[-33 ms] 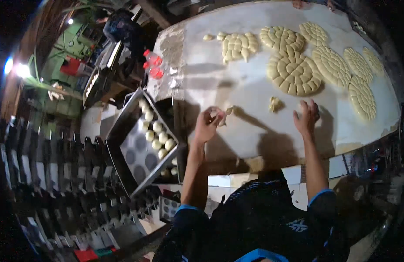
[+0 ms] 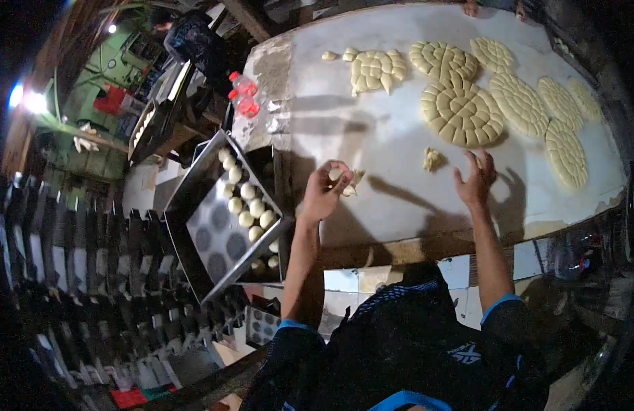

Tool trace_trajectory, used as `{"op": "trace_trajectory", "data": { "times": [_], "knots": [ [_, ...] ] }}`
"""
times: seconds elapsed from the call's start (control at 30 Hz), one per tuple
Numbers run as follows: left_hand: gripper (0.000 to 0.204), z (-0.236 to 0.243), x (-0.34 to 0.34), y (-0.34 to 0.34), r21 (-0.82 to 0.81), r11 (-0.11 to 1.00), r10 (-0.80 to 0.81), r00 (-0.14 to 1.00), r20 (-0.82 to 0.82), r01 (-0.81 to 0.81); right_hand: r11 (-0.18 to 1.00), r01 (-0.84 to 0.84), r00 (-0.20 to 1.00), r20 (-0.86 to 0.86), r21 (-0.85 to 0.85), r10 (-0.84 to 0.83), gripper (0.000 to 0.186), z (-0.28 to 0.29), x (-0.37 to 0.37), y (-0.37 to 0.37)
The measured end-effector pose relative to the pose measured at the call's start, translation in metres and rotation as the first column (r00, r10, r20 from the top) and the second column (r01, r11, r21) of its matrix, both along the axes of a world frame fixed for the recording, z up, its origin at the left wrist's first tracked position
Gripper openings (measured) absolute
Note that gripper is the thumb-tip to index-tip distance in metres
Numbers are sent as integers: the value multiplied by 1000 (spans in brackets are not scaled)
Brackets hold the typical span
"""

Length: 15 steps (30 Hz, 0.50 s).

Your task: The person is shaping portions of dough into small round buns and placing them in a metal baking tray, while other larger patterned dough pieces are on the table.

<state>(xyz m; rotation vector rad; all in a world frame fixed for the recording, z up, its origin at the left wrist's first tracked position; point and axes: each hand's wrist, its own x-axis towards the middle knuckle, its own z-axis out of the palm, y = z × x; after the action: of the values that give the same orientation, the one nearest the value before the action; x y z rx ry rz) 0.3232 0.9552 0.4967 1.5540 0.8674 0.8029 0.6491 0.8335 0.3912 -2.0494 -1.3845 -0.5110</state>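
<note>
Pale, round dough piece (image 2: 335, 176) sits pinched between thumb and fingers of your left hand (image 2: 324, 192) over the smooth white surface (image 2: 392, 140), while your loosely spread right hand (image 2: 476, 179) is nearer the yellowish, crumbly lump (image 2: 434, 161) between both hands.

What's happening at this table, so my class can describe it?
A person is at a pale table. The left hand grips a small piece of dough. The right hand is spread over the table near a ragged dough lump; anything beneath that hand is hard to see. Segmented dough slabs lie beyond, and a tray on the left is partly filled with dough balls.
</note>
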Motion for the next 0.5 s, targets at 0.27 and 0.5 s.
{"op": "trace_trajectory", "data": {
  "times": [0.27, 0.5],
  "knots": [
    [16, 51, -97, -62, 362, 927, -134, 989, 60, 104, 464, -582, -626, -732, 668, 269, 36, 64, -251, 3],
    [58, 57, -113, -117, 139, 987, -84, 996, 27, 79, 624, -723, 88, -856, 297, 509, 17, 116, -226, -42]
  ]
}}
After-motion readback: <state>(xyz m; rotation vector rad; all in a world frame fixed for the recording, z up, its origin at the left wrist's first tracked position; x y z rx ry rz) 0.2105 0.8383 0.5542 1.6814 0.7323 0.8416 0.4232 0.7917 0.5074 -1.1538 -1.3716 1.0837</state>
